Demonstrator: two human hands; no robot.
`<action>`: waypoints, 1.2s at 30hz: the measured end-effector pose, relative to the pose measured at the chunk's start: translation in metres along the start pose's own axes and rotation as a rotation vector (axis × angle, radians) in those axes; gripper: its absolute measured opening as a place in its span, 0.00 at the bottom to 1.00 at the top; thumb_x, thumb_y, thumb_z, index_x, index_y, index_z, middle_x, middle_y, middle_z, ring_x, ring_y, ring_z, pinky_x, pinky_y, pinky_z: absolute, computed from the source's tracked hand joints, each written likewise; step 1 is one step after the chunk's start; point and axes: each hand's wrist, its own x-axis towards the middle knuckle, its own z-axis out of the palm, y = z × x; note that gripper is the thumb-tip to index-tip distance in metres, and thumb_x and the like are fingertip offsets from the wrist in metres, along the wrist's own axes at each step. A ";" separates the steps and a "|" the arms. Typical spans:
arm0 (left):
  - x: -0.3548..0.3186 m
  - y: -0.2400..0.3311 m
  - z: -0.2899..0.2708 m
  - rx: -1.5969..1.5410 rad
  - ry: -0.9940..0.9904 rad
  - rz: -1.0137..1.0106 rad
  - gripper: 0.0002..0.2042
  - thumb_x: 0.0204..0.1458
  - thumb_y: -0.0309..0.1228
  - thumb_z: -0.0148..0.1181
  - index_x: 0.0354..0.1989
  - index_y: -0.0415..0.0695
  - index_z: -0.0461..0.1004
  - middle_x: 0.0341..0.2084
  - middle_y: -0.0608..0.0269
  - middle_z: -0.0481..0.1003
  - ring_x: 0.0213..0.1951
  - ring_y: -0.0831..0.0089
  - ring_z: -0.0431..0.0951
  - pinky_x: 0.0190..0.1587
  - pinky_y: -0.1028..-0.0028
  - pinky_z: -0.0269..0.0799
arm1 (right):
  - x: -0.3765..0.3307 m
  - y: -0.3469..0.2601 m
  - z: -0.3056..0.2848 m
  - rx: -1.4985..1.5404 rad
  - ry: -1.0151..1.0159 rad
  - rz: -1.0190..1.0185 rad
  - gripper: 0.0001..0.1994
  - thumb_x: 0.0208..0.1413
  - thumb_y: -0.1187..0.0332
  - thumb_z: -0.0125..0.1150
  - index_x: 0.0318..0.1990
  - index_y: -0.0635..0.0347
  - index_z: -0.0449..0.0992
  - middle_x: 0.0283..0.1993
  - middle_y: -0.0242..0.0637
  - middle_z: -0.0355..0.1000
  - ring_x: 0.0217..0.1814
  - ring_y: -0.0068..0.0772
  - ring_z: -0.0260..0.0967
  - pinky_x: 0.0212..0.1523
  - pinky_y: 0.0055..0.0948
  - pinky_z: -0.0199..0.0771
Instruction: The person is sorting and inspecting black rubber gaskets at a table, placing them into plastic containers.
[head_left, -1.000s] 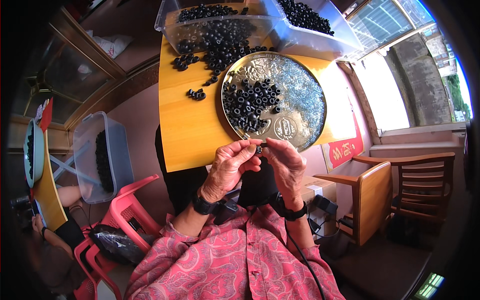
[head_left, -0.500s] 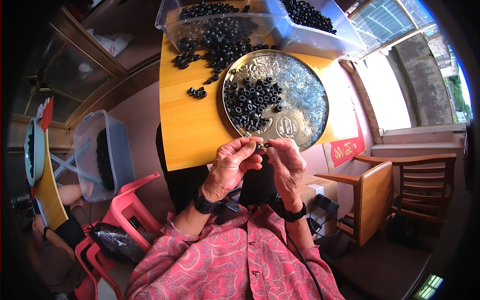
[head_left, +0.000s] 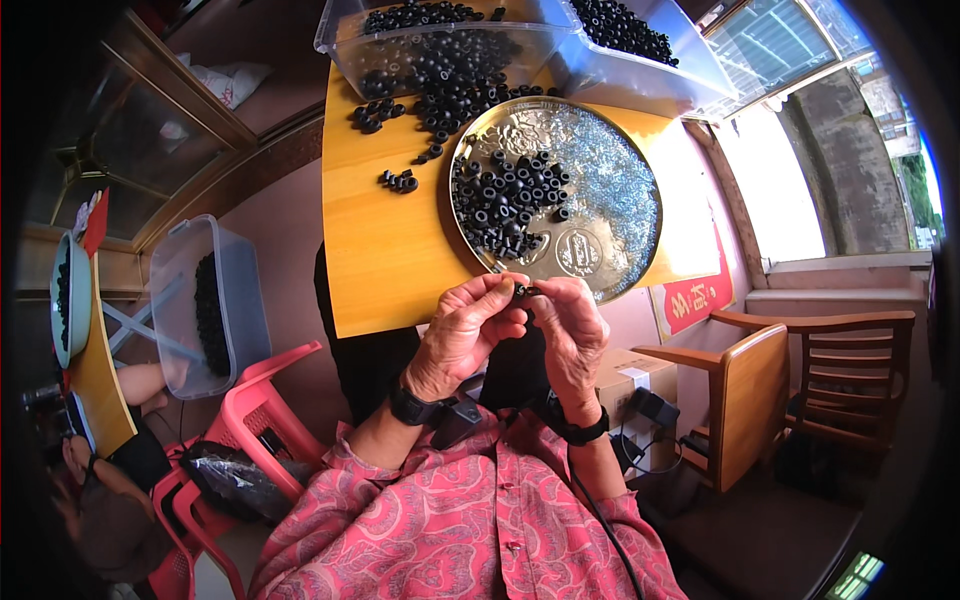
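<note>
My left hand [head_left: 462, 335] pinches a small black ring-shaped part [head_left: 519, 291] between thumb and forefinger, just off the table's near edge. Against it press the closed fingertips of my right hand [head_left: 570, 335]; whatever they hold is too small to make out. Just beyond my fingers lies a round metal tray [head_left: 548, 262]. A heap of black ring-shaped parts [head_left: 505, 195] covers its left side, and many tiny clear pieces [head_left: 610, 170] spread over its right side.
Two clear plastic bins [head_left: 640, 85] of black parts stand at the table's [head_left: 375, 270] far side, with loose parts spilled before them. Pink plastic chairs [head_left: 250, 410] and another bin [head_left: 240, 310] are at left, beside another person's arm [head_left: 115, 480]. At right are a wooden chair [head_left: 750, 400] and a cardboard box [head_left: 640, 375].
My two hands' fingertips have come slightly closer together around the black part. The whole view has shifted slightly; the tray and its heaps look the same.
</note>
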 end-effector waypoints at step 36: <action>-0.006 0.004 0.007 0.249 -0.003 0.071 0.11 0.60 0.32 0.57 0.46 0.39 0.76 0.28 0.66 0.77 0.29 0.81 0.76 0.33 0.79 0.74 | 0.002 -0.017 -0.008 -0.388 -0.072 -0.190 0.08 0.49 0.79 0.65 0.37 0.65 0.75 0.34 0.37 0.73 0.29 0.25 0.77 0.29 0.22 0.75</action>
